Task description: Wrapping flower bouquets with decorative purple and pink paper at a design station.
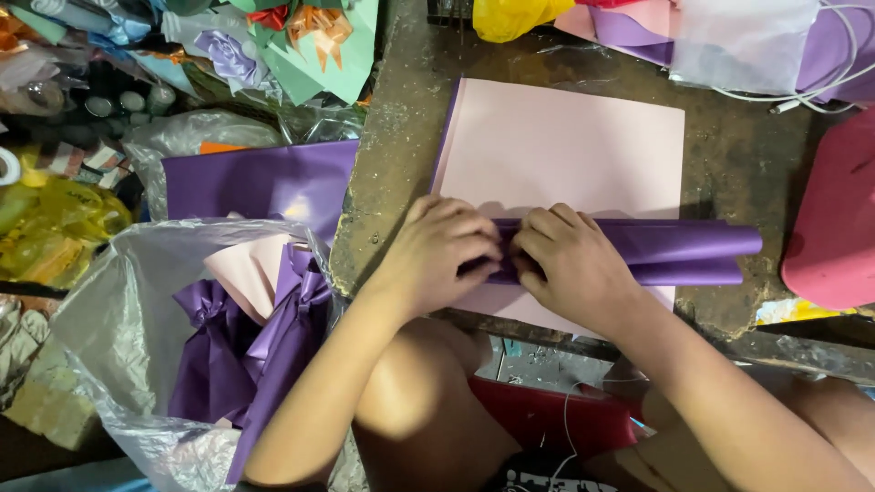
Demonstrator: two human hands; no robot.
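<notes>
At the near edge of the worn bench (729,173), your left hand (437,255) and right hand (574,264) meet over a purple paper sheet (674,253) that is gathered into lengthwise folds. Both hands are closed narrow, fingertips pinching the folded end between them; the loose end runs off to the right, beyond your right hand. The purple sheet lies across the lower part of a flat pink paper sheet (565,146), which rests on the bench. Beside the bench on your left, a clear plastic bag (118,319) stands open, holding finished purple and pink paper pieces (255,337). Just behind it lies a flat purple sheet (264,182). Farther left and back, a pile of paper flowers and ribbons (264,46) shows. A red foam piece (834,219) sits at the bench's right edge, with a white cable (802,96) behind it.
</notes>
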